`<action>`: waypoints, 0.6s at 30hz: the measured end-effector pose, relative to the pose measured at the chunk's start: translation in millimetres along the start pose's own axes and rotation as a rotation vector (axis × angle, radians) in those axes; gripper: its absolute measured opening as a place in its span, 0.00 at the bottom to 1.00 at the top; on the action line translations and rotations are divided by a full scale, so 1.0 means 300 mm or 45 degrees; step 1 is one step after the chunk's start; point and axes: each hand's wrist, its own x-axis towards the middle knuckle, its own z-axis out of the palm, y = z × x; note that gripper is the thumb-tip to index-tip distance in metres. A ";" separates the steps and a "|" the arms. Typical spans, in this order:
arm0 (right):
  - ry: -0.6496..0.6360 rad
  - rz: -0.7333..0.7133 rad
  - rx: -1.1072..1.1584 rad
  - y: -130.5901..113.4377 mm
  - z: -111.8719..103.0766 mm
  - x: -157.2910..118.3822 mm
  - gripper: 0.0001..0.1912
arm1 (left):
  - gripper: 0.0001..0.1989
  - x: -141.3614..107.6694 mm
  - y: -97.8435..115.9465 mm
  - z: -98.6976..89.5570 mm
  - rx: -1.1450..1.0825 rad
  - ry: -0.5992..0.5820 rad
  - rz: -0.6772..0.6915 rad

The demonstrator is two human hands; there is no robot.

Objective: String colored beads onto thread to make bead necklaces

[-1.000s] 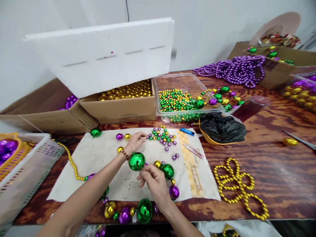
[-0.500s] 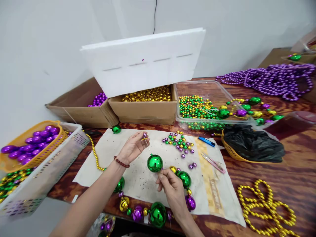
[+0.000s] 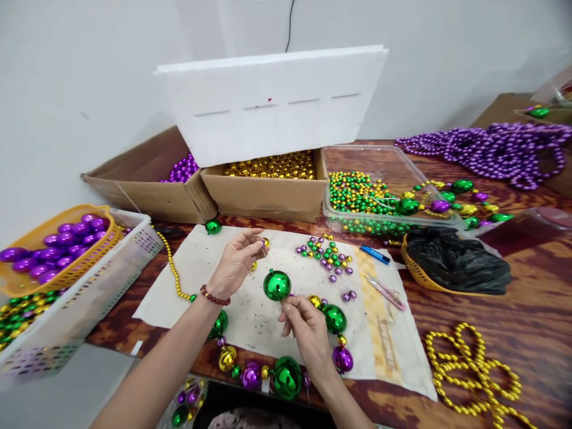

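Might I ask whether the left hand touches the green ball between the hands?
Apart: the head view shows cloth between left hand and green ball.

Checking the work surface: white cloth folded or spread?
Spread: the white cloth lies mostly flat on the table, reaching out past the left hand and right hand on both sides.

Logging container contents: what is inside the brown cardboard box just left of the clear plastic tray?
Shiny gold beads show inside the brown cardboard box. The white foam board hides its back part; anything beneath the top beads is covered.
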 end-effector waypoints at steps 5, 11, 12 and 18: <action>-0.015 0.066 0.079 0.001 0.067 0.043 0.14 | 0.16 -0.068 -0.071 0.049 -0.093 0.116 -0.145; -0.241 0.099 -0.036 -0.030 0.031 0.097 0.12 | 0.15 -0.040 -0.111 0.094 -0.007 0.248 0.018; -0.271 0.086 -0.081 -0.052 0.010 0.117 0.13 | 0.15 -0.027 -0.101 0.092 0.053 0.225 0.055; -0.120 -0.243 -0.175 -0.231 -0.042 0.287 0.15 | 0.09 0.001 -0.030 0.091 0.598 -0.117 0.289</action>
